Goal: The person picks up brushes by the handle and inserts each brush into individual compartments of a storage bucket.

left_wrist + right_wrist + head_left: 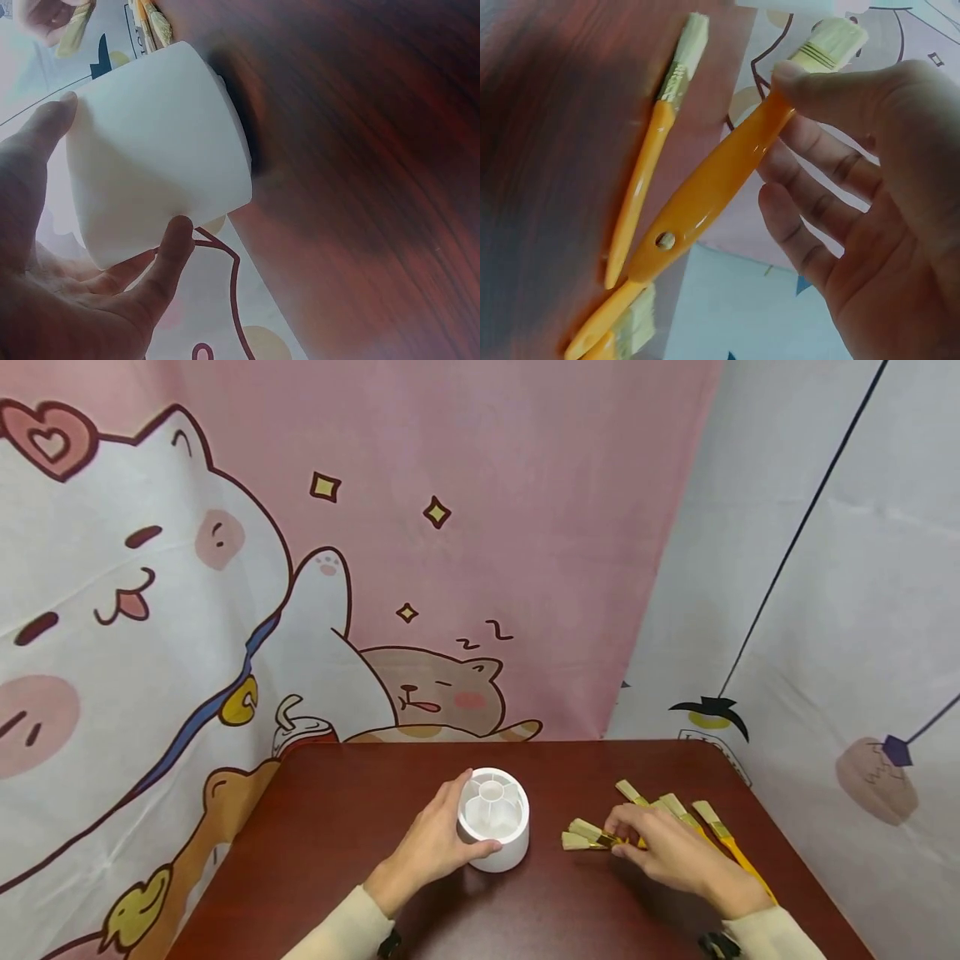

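The left hand (431,839) is wrapped round the white holder (501,857), and the right hand (671,852) pinches a brush (586,830). From the head view, I see the holder near the middle of the frame, low down on the desk (352,810), its mouth facing up. The held brush is right of it, bristles pointing left; a second brush (576,842) lies just below, its handle lost behind the right hand. Three more fan out at the lower right.

In the left wrist view, the holder fills the upper left, gripped between thumb and fingers on opposite sides. Some bristles show, blurred, at the top left.

The right wrist view has the thumb at the held brush's neck, close under its bristles at the upper right; another brush lies along its left, and overlapping pieces crowd the lower left corner.

To do this well, I'd keep the left grip steady and clear of the rim, and raise the brush cleanly by its neck so it doesn't drag its neighbours.

By count: one holder, and five brushes by their bristle ends, one held and four lying. The holder has several compartments; I can't count them surely.
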`<state>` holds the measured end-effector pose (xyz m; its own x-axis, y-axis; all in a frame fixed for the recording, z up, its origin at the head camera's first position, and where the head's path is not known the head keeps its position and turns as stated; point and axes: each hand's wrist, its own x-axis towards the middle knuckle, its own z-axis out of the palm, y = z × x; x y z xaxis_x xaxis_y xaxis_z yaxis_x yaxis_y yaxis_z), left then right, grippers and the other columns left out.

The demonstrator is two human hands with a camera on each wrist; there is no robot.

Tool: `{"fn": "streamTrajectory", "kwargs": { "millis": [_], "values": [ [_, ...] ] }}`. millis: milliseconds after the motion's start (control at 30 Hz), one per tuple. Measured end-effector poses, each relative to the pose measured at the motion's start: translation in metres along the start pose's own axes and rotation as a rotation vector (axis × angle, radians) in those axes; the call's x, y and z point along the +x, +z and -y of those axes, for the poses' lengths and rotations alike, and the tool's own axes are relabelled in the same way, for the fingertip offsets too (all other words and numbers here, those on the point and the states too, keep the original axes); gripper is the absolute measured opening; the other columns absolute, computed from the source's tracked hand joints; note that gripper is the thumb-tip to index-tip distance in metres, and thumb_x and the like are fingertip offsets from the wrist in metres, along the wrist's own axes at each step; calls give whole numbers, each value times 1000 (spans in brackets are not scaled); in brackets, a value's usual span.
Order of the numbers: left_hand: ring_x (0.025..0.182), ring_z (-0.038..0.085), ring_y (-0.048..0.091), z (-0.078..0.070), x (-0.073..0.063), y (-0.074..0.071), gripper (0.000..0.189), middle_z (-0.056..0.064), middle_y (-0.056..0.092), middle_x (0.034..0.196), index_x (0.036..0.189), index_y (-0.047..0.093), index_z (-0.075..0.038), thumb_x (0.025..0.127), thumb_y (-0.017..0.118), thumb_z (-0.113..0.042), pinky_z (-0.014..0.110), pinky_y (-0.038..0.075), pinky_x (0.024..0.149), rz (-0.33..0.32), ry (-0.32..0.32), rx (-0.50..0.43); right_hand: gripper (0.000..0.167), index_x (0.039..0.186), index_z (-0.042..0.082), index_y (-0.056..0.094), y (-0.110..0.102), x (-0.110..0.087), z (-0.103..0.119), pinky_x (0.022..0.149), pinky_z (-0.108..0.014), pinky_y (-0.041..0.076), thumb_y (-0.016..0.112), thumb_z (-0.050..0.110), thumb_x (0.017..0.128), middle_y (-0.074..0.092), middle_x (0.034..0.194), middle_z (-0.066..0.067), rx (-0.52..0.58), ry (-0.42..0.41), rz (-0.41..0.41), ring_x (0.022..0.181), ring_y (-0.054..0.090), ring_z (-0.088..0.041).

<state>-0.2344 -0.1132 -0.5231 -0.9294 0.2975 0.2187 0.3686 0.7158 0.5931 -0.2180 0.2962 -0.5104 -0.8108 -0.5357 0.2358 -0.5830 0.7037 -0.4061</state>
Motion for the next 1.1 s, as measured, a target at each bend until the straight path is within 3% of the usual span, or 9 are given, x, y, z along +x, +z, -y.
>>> {"fn": "streamTrajectory", "kwargs": {
  "millis": [267,500,800,1100],
  "values": [
    [136,38,74,0,-1,1,127,16,65,159,180,39,-14,80,107,-55,59,63,112,6,8,-11,26,114,27,73,-5,6,13,71,-24,56,91,11,102,71,94,22,24,-11,-44,84,60,9],
    [136,38,74,1,1,1,126,16,65,159,179,39,-13,81,107,-54,59,63,113,3,18,-21,31,112,27,73,-5,14,26,72,-28,62,94,10,98,69,94,23,34,-67,-137,84,61,9],
    [135,38,74,2,3,-1,126,15,66,158,180,39,-16,81,107,-54,59,63,112,2,20,-28,35,113,24,75,-2,28,40,68,-23,60,98,7,93,71,94,22,46,-139,-262,83,64,9],
    [135,37,74,1,2,-1,126,16,65,158,180,38,-15,81,107,-54,58,63,112,8,16,-25,33,116,23,76,2,37,49,72,-28,63,97,9,94,74,96,21,40,-193,-298,85,66,8]
  ]
}}
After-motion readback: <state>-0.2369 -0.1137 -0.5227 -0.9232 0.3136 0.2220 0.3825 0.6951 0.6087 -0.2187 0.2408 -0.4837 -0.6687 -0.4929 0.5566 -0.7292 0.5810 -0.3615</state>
